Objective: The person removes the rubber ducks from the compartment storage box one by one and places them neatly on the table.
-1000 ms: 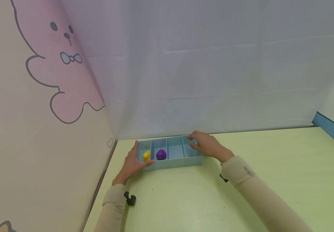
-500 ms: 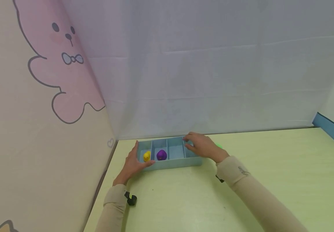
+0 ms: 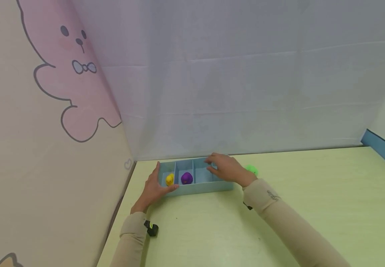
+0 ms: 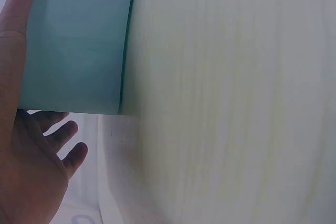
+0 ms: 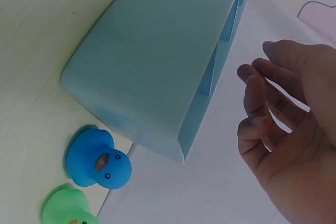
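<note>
A pale blue box (image 3: 192, 189) with a row of compartments stands near the back wall. My left hand (image 3: 152, 191) grips its left end, thumb along the front rim and fingers at the end wall. A small yellow duck (image 3: 170, 180) sits in the leftmost compartment, a purple toy duck (image 3: 187, 178) in the one beside it. Over the right part of the box hovers my right hand (image 3: 227, 168), fingers loosely bent with nothing between them in the right wrist view. It covers most of the rightmost compartment.
Beyond the box's right end, a blue rubber duck (image 5: 97, 158) and a green rubber duck (image 5: 68, 207) stand on the light wood table (image 3: 212, 226). A white cloth wall (image 3: 245, 92) rises behind, and a printed wall (image 3: 62, 167) on the left.
My right hand has moved left over the box, from the rightmost compartment toward the one beside it. The green duck has come into view behind the right wrist. My left hand stays put.
</note>
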Available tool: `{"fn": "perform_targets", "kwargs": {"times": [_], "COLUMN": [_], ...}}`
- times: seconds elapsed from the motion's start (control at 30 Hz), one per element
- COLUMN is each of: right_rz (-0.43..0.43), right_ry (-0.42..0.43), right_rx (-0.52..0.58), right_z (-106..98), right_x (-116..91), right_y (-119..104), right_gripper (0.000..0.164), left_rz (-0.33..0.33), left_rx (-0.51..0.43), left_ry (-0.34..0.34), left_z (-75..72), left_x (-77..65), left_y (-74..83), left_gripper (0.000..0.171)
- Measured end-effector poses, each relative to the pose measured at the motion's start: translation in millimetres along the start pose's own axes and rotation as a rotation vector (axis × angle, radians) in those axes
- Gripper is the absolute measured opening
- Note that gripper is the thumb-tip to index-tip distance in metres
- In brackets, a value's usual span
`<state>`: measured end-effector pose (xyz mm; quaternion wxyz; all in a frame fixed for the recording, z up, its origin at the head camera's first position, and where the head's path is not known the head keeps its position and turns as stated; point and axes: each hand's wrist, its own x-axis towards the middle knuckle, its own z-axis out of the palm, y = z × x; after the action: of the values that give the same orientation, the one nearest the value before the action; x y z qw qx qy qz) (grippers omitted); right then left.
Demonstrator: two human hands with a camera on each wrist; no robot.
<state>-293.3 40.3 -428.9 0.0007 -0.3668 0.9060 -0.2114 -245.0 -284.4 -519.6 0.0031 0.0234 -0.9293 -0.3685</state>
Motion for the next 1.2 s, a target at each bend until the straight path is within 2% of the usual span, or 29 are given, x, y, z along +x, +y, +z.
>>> {"fn": "perform_targets", "kwargs": {"times": [0.2,0.77,1.2], "right_rz": [-0.012,0.015,-0.002], "right_ry": [-0.013,-0.077,-0.067], "right_rx": [0.011,0.024,0.051], "right_z": [4.1,10.0,18.8], "right_x": [4.7,18.0,23.9], "right_y": [-3.6,-23.1,-35.2], "right_gripper": [0.031,0.035,0.032], "left_rz": [0.002,-0.014,0.000], "left_rx": [-0.029,0.000,-0.009], "left_ry": [-0.006,-0.016,0.000], "left_z": [-2.1,-2.0,0.2], "left_x": [-2.1,-2.4,-1.8], "left_y": [3.1,2.9,-1.5], "left_gripper": [0.130,0.132,0.131]}}
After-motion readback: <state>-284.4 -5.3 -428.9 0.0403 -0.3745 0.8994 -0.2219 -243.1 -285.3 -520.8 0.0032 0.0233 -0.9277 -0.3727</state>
